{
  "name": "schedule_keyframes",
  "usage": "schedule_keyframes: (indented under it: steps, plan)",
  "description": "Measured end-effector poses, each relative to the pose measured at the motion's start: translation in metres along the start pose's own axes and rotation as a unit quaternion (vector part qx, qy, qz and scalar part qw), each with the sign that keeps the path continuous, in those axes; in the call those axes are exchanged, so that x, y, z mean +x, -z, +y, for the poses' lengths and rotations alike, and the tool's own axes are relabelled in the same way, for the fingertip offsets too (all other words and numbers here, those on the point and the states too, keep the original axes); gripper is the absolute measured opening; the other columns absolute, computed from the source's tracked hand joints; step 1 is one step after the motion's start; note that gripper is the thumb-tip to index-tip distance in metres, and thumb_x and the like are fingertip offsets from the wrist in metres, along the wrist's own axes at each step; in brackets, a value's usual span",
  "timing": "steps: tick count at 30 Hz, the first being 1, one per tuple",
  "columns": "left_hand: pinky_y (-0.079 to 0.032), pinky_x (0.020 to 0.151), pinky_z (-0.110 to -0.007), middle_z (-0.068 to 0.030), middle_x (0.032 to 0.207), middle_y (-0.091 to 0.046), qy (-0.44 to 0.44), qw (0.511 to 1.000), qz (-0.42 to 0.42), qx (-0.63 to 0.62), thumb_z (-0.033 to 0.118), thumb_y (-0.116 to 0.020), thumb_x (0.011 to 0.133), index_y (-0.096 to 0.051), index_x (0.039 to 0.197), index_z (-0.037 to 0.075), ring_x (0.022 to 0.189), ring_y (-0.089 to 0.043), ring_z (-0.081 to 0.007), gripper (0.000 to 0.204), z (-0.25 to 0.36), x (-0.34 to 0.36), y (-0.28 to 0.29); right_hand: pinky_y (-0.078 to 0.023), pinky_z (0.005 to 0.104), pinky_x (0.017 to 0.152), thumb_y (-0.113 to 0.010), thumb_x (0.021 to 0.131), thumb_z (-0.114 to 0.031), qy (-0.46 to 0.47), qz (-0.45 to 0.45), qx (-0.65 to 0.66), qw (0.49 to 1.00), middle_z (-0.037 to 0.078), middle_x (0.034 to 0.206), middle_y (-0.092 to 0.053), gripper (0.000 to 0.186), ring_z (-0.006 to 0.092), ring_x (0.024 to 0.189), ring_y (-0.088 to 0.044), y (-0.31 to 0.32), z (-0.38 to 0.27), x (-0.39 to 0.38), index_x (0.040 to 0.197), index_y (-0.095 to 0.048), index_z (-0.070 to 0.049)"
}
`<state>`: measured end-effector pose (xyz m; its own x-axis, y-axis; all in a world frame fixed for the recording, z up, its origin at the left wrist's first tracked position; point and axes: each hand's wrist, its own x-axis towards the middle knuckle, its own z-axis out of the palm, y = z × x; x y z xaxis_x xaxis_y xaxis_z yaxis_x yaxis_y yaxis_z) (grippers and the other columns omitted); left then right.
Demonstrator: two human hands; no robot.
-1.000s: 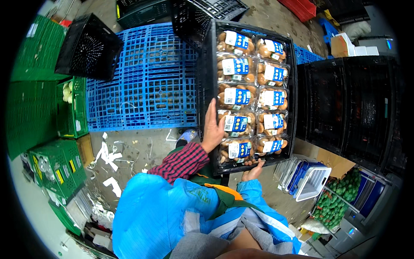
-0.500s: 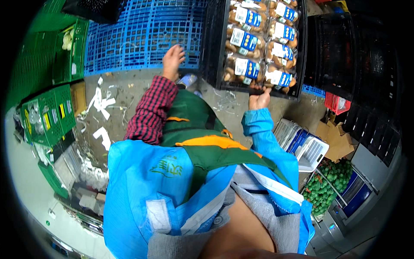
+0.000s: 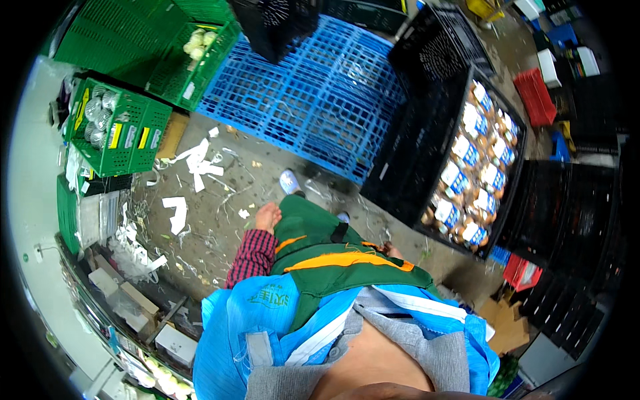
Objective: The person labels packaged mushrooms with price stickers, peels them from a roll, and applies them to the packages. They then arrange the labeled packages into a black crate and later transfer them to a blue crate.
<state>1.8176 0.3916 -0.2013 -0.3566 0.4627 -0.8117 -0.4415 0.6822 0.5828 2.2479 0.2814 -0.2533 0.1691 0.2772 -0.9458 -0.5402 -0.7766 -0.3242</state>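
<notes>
Pointing long axis toward upper right: crate (image 3: 443,242); left hand (image 3: 269,217) half-curled, empty; right hand (image 3: 395,253), cannot tell.

The grey floor (image 3: 193,260) carries a blue pallet (image 3: 300,100). On the floor, along the pallet's near side, lie white scraps (image 3: 199,163) and smaller litter (image 3: 244,214); a pale shoe (image 3: 288,180) rests near the pallet's edge.

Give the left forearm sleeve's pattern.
Red-and-black check on the left forearm sleeve; best seen in the head view.
</notes>
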Motion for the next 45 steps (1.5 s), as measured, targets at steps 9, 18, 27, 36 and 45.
schedule_keyframes:
  steps: [9,18,27,36,45]
  plan:
    - [-0.052,0.072,-0.031,-0.008,0.1,-0.062,-0.165,0.984,-0.021,0.067,0.015,-0.061,0.088,-0.051,0.123,0.002,0.085,-0.061,-0.0182,0.038,0.102,0.095,0.105,-0.036,0.027,0.049,-0.06,0.091,-0.027,0.212,-0.244,-0.201,0.925,0.002,0.058,-0.046,0.026,0.0113,0.05,-0.04,-0.351,-0.221,-0.064,0.082,-0.057,-0.003]
    - [-0.052,0.07,-0.031,-0.0102,0.104,-0.061,-0.088,0.982,0.098,-0.134,0.016,-0.061,0.09,-0.048,0.127,0.002,0.085,-0.061,-0.0183,0.043,0.215,0.067,0.138,-0.049,0.0274,0.059,-0.062,0.086,-0.02,0.197,-0.336,-0.267,0.881,0.009,0.087,-0.063,0.023,0.0154,0.069,-0.059,-0.635,-0.365,-0.048,0.105,-0.061,-0.006]
    - [-0.05,0.053,-0.027,-0.0041,0.08,-0.06,0.123,0.93,0.16,-0.306,0.016,-0.062,0.087,-0.053,0.12,-0.003,0.065,-0.059,-0.0131,0.039,0.108,-0.08,0.184,-0.045,0.0428,0.092,-0.055,0.09,-0.034,0.209,-0.326,-0.118,0.915,0.018,0.122,-0.056,0.047,0.0308,0.108,-0.054,-0.871,-0.557,0.121,0.125,-0.051,-0.003]
    - [-0.055,0.064,-0.028,-0.0104,0.097,-0.067,0.145,0.972,0.15,-0.105,0.027,-0.062,0.089,-0.055,0.122,0.0,0.075,-0.065,-0.0147,0.044,0.182,-0.075,0.04,-0.045,0.0285,0.065,-0.064,0.089,-0.022,0.225,-0.32,-0.062,0.918,0.003,0.086,-0.065,0.019,0.014,0.067,-0.054,-0.941,-0.624,0.176,0.104,-0.066,-0.01]
    - [-0.054,0.054,-0.03,-0.0109,0.085,-0.067,0.151,0.922,0.13,-0.333,0.025,-0.063,0.086,-0.058,0.117,-0.001,0.068,-0.065,-0.0178,0.041,-0.068,-0.012,0.153,-0.046,0.0278,0.088,-0.055,0.094,-0.032,0.345,-0.486,-0.171,0.785,0.006,0.117,-0.061,0.037,0.0154,0.105,-0.057,-1.013,-0.566,-0.122,0.117,-0.059,-0.004]
